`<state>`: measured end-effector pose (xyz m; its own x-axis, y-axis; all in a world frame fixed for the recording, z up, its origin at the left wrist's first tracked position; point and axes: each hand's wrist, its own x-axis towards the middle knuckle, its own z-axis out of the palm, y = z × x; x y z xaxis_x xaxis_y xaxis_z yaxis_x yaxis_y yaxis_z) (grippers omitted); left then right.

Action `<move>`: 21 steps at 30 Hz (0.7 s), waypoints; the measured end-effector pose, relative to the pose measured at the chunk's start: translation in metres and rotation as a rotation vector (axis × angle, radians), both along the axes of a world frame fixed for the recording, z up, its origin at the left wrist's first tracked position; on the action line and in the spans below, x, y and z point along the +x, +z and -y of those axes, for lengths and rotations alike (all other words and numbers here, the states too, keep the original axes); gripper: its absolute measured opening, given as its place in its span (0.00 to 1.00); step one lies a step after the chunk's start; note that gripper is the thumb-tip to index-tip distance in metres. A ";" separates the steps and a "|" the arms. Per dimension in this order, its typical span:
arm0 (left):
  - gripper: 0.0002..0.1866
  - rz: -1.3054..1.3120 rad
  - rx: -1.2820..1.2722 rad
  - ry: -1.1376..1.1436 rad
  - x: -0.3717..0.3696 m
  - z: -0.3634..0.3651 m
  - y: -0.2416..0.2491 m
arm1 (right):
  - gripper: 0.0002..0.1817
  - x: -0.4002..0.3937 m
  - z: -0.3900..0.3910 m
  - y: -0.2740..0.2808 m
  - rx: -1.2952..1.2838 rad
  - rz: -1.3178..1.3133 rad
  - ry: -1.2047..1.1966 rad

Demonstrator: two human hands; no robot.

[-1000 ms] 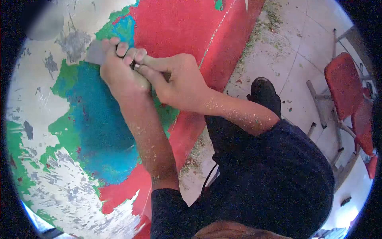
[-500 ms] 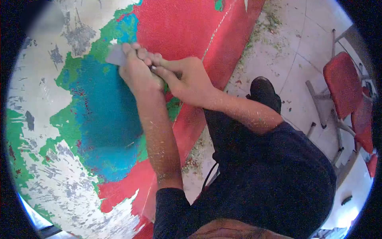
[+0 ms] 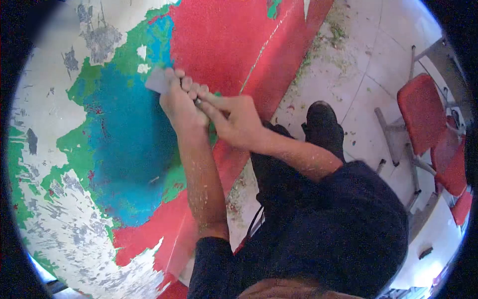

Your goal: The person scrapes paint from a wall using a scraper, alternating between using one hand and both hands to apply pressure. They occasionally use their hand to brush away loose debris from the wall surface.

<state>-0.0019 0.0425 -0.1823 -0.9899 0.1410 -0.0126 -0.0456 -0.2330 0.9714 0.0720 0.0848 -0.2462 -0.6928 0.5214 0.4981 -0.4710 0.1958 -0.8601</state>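
A flat grey blade, apparently a paint scraper [image 3: 157, 80], lies against the painted wall [image 3: 127, 119], at the blue and green patch. My left hand [image 3: 184, 107] is wrapped round the scraper close behind the blade. Just to its right, my right hand [image 3: 236, 122] is closed at the rear end of the tool, its thumb and fingers pinched together; most of the handle is hidden by both hands. Small white bare spots [image 3: 143, 68] show in the green paint just above the blade. Pale flakes dot both forearms.
Red paint [image 3: 219, 45] covers the wall's upper right and lower band; white, scraped areas [image 3: 74, 229] lie on the left. Paint chips [image 3: 323, 47] litter the tiled floor along the wall. My black shoe [image 3: 321, 117] stands there. Red chairs [image 3: 422, 112] are on the right.
Both hands and the scraper have moved slightly down and right in the view. A second white spot now shows above the blade. The camera view has shifted a little.
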 end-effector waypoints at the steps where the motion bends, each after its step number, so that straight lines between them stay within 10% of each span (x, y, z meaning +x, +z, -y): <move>1: 0.15 -0.001 -0.001 -0.003 -0.004 0.001 -0.003 | 0.13 -0.001 0.000 -0.001 -0.036 0.025 0.026; 21: 0.13 0.030 0.200 -0.095 -0.002 0.012 -0.006 | 0.13 0.006 -0.011 0.010 -0.011 0.071 0.127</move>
